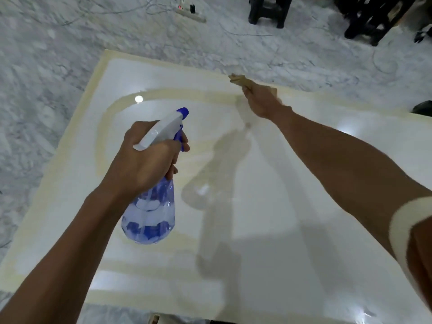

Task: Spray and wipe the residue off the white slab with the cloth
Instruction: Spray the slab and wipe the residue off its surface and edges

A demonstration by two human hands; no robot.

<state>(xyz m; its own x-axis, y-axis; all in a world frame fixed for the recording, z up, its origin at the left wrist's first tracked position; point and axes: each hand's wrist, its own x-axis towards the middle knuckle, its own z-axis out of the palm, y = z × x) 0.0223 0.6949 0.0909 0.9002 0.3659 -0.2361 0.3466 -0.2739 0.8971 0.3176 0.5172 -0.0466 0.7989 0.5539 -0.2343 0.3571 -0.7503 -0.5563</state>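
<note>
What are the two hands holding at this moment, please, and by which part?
The left hand grips the spray bottle by its neck, under the trigger head. The right hand holds a bunched cloth at the slab's far edge.

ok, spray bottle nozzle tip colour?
Blue, on a white trigger head; the spray bottle body is translucent blue. Head view, the only one, shows it clearly.

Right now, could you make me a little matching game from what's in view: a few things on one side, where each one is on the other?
Things:
1. spray bottle
2. cloth
3. power strip
4. white slab

Places:
A. on the marble floor, far side
B. in the right hand, at the slab's far edge
C. in the left hand
D. lying under both arms

Pairs: 1-C, 2-B, 3-A, 4-D
</note>
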